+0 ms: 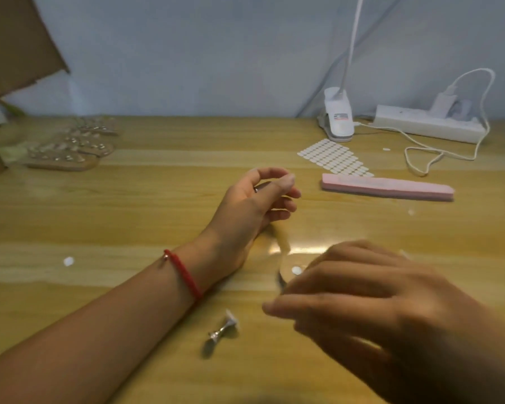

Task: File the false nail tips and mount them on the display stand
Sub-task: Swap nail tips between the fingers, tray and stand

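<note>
Head view: a wooden table seen from above, both hands over it.
Left hand: at centre, wrist resting on the table, fingers curled, thumb tip against the forefinger; it grips a small silver piece (too small to name).
Right hand: at 4 o'clock, blurred, fingers loosely bent; whether it holds anything I cannot tell.
Metal holder: at 6 o'clock, lying on its side, with a white nail tip at its far end.
Clear piece: between the hands, glare on it, outline unclear.
Pink file: at 2 o'clock, flat on the table, apart from both hands.
Sticker sheet: just behind the file, rows of pale ovals.
Display stands: at 10 o'clock — clear, blurred, well apart from the hands.
Clip lamp: at 1 o'clock, at the back edge.
Power strip: beside the lamp — a white plug in it.
Red cord: around the left wrist.
</note>
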Tool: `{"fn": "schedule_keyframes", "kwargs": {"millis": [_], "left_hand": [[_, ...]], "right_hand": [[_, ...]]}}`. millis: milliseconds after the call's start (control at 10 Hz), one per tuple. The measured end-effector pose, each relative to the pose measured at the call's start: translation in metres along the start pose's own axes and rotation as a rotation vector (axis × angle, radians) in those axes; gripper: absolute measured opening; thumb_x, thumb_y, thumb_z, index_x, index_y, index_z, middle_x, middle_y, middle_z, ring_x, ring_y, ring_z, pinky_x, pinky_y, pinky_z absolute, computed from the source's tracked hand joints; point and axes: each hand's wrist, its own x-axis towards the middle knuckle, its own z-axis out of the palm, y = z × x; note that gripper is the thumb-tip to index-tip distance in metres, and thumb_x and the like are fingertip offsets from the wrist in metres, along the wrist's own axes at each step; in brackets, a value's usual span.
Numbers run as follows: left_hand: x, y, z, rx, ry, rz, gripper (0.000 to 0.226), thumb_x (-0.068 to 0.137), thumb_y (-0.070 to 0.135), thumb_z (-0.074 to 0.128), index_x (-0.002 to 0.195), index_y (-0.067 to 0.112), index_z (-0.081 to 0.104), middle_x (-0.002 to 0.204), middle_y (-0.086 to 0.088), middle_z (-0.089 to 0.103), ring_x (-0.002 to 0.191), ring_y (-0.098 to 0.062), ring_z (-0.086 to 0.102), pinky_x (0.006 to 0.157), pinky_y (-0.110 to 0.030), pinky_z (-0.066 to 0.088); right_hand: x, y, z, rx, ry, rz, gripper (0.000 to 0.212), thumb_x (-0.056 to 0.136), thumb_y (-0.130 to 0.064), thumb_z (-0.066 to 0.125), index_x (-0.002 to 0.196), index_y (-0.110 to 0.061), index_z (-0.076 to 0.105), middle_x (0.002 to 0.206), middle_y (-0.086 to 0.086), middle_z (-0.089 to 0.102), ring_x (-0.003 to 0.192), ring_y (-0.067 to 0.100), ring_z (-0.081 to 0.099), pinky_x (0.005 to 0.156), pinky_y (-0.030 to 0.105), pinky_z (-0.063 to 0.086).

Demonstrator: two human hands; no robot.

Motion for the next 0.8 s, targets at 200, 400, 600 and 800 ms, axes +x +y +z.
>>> {"fn": "schedule_keyframes", "kwargs": {"millis": [200, 400, 600, 800], "left_hand": [[0.004, 0.007, -0.008, -0.211, 0.056, -0.088, 0.003, 0.092, 0.019, 0.058, 0.093, 0.019, 0.056, 0.072, 0.004, 0.067, 0.061, -0.006, 0.061, 0.059, -0.019, 0.052], [0.006, 0.005, -0.009, -0.24, 0.048, -0.095, 0.003, 0.091, 0.019, 0.059, 0.093, 0.019, 0.056, 0.071, 0.005, 0.067, 0.06, -0.005, 0.061, 0.059, -0.019, 0.051], [0.01, 0.0, -0.013, -0.242, 0.044, -0.087, 0.007, 0.091, 0.022, 0.059, 0.097, 0.018, 0.057, 0.072, 0.006, 0.067, 0.063, -0.005, 0.062, 0.06, -0.02, 0.053], [0.009, 0.001, -0.013, -0.23, 0.037, -0.07, 0.013, 0.09, 0.022, 0.059, 0.101, 0.017, 0.057, 0.073, 0.005, 0.067, 0.064, -0.006, 0.062, 0.059, -0.019, 0.052]], "right_hand": [[0.03, -0.018, 0.029, -0.067, -0.328, -0.07, 0.039, 0.092, -0.025, 0.036, 0.108, -0.022, 0.072, 0.098, -0.008, 0.07, 0.089, 0.013, 0.061, 0.072, 0.029, 0.054], [0.037, -0.021, 0.038, -0.133, -0.416, -0.087, 0.044, 0.093, -0.02, 0.03, 0.116, -0.024, 0.066, 0.086, -0.009, 0.067, 0.08, 0.013, 0.058, 0.065, 0.029, 0.052], [0.026, 0.026, 0.001, 0.191, -0.05, 0.191, 0.047, 0.081, -0.011, 0.076, 0.12, -0.036, 0.066, 0.088, -0.018, 0.07, 0.078, -0.002, 0.064, 0.07, 0.02, 0.056], [0.025, 0.041, -0.012, 0.304, -0.035, 0.506, 0.042, 0.067, -0.046, 0.066, 0.105, -0.062, 0.06, 0.086, -0.031, 0.067, 0.093, -0.005, 0.059, 0.074, 0.013, 0.048]]}}
